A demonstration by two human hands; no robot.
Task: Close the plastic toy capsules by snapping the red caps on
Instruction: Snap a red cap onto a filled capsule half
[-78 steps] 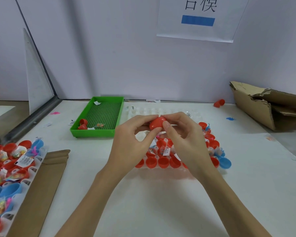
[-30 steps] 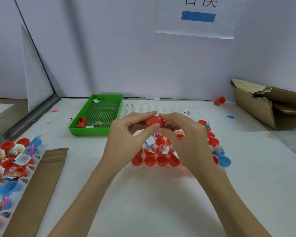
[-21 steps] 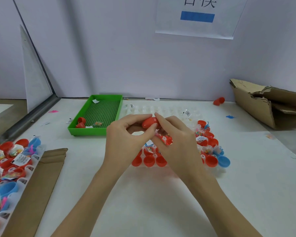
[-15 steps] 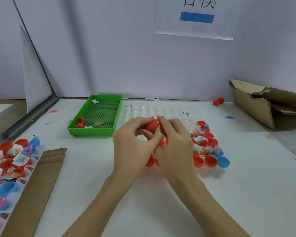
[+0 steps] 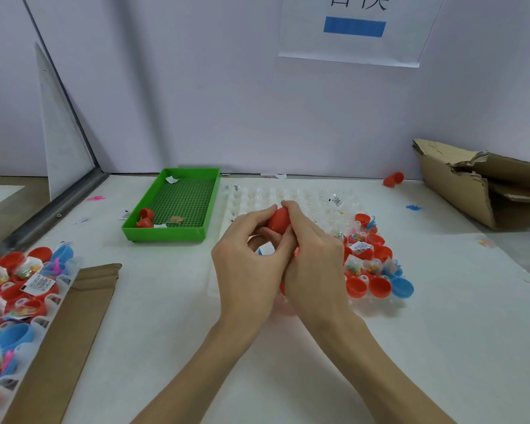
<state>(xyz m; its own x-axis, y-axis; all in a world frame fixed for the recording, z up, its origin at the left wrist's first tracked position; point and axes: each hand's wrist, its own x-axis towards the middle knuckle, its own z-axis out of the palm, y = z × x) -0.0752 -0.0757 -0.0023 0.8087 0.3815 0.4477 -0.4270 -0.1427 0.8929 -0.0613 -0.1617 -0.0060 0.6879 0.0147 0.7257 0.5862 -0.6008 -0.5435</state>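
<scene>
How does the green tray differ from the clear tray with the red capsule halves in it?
The green tray is opaque with solid raised walls and a flat gridded floor; the clear tray is see-through and moulded into rows of cups. The green tray holds only a couple of red halves and scraps; the clear tray holds many red halves on its near right side. Both lie flat on the white table, side by side.

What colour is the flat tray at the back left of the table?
Bright green tray, with a gridded floor; the head view shows it clearly.
</scene>
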